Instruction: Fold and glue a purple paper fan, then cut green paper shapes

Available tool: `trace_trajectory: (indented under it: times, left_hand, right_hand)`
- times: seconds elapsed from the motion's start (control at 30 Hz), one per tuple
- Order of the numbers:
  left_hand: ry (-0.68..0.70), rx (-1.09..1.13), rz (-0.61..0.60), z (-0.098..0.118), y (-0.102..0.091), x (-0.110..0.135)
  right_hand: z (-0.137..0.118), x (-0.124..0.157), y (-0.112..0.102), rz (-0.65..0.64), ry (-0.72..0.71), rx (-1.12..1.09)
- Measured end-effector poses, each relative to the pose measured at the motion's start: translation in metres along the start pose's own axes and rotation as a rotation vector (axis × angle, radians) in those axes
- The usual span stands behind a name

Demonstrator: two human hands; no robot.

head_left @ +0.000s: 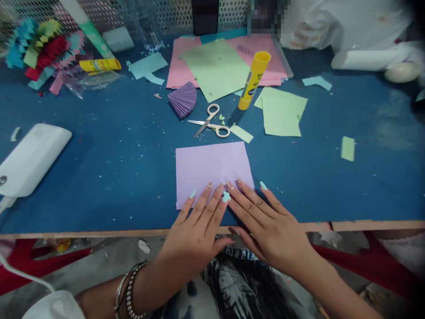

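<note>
A lilac sheet of paper [210,166] lies at the table's front edge. Across its near edge rest the fingers of my left hand [201,226], stretched out and flat. My right hand [270,221] lies beside it, fingers extended, the tips on the paper's near right part. The two index fingers almost meet. Part of the near edge is hidden under the fingers. Beyond the sheet, white-handled scissors [212,125] lie with blades apart. A pleated purple paper fan [183,99] is to their left, and a yellow glue stick [254,82] stands upright to their right.
Green paper pieces [283,113] lie right of the glue stick. Pink sheets [179,66] are stacked at the back. A white power bank [36,155] with a cable is at left. Colourful pleated paper [53,53] and a lying yellow tube [99,65] occupy the back left.
</note>
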State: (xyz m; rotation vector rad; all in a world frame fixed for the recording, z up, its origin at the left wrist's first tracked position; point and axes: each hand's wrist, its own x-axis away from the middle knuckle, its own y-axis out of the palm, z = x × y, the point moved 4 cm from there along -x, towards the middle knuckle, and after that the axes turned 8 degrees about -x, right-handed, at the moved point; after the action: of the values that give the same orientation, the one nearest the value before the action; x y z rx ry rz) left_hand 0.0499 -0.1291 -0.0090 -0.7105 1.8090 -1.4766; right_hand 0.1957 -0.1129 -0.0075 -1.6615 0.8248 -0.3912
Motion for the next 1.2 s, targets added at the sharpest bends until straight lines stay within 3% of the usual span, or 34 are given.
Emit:
trace_trajectory:
  times: [0.2,0.43,0.53,0.67,0.87,1.07,1.13,1.2]
  left_hand:
    - [-0.022,0.086,-0.028,-0.002,-0.008,-0.004]
    - [-0.037,0.226,-0.090,-0.021,-0.018,-0.005]
    - [-0.052,0.316,-0.106,-0.036,-0.017,-0.005]
    - [-0.084,0.441,-0.128,-0.054,-0.013,-0.009]
    - [-0.141,0.471,-0.040,-0.061,-0.013,-0.020]
    - [-0.097,0.393,0.045,-0.054,-0.026,-0.020]
    - [-0.124,0.551,0.006,-0.053,-0.034,-0.016]
    - [-0.137,0.829,-0.125,-0.050,-0.038,-0.013]
  right_hand:
    - [0.002,-0.001,-0.002,-0.009,0.010,-0.035]
    - [0.009,0.002,-0.009,-0.134,0.056,-0.223]
    - [0.011,0.003,-0.016,-0.024,0.177,-0.381]
    - [0.015,0.007,-0.023,0.242,0.379,-0.711]
    - [0.023,0.012,-0.032,0.597,0.459,-0.925]
    - [0.024,0.009,-0.040,0.624,0.422,-0.940]
    - [0.023,0.009,-0.044,0.604,0.387,-0.921]
    - [0.021,0.008,-0.049,0.538,0.337,-0.920]
